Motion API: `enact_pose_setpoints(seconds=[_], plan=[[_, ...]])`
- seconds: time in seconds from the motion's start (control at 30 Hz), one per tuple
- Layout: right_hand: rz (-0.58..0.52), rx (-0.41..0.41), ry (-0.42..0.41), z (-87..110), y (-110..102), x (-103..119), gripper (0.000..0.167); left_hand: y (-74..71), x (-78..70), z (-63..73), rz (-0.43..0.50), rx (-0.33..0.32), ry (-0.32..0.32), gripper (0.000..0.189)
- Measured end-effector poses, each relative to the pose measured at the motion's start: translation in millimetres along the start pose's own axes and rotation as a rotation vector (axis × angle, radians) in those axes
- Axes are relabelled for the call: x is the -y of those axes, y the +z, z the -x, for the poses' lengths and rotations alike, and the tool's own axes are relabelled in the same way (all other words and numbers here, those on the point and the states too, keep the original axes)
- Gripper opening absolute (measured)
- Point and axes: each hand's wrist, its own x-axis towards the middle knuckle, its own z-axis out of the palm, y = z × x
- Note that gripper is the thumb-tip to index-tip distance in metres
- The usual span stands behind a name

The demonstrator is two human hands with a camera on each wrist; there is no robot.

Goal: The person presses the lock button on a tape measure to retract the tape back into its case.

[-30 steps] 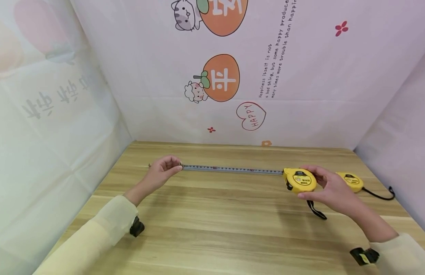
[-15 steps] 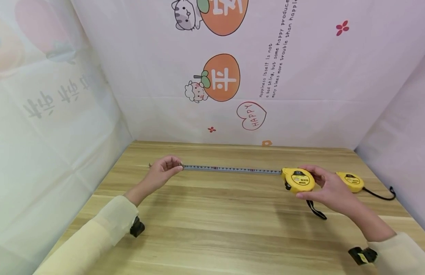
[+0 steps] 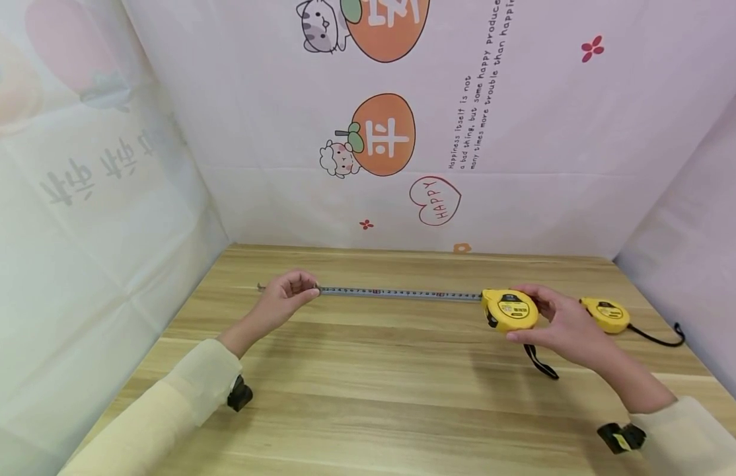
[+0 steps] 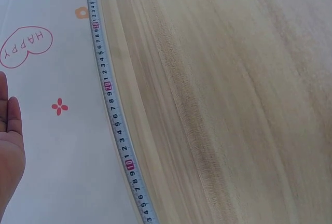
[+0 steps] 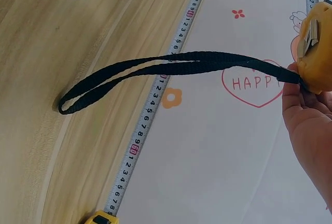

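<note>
My right hand (image 3: 573, 327) grips a yellow tape measure (image 3: 511, 310) between thumb and fingers. Its wrist strap (image 5: 197, 63) hangs as a black loop in the right wrist view. The drawn-out blade (image 3: 404, 293) runs left from the case. My left hand (image 3: 285, 299) pinches the blade's end between thumb and fingertips, which cover the tip. In the left wrist view only part of the left hand (image 4: 10, 136) shows at the left edge.
A second yellow tape measure (image 3: 608, 315) lies behind my right hand, its black strap (image 3: 656, 338) to the right. Its blade (image 4: 107, 86) stretches along the table's back edge, the metal end (image 3: 260, 287) beyond my left hand. Printed cloth (image 3: 522, 211) hangs behind the table.
My right hand has moved slightly left with the tape measure, and the visible stretch of held blade is shorter. The left hand has shifted a little right, still pinching the end.
</note>
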Motion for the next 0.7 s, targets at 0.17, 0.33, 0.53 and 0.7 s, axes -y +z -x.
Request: enact_pose_setpoints(seconds=[0.17, 0.33, 0.53, 0.7], plan=[[-0.01, 0.008, -0.005, -0.3, -0.5, 0.9, 0.079, 0.3, 1.2, -0.4, 0.001, -0.001, 0.01, 0.016], [-0.005, 0.008, -0.008, -0.8, -0.8, 2.6, 0.079, 0.6, 1.1, -0.2, -0.002, -0.004, 0.026, 0.014], [0.012, 0.016, 0.008, -2.6, 0.4, 3.8, 0.082, 1.2, 1.1, 1.1, -0.005, -0.004, 0.019, 0.014], [0.016, 0.019, 0.016, -3.8, 1.7, 4.6, 0.082, 1.1, 0.3, 2.3, 0.0, -0.001, 0.016, 0.014]])
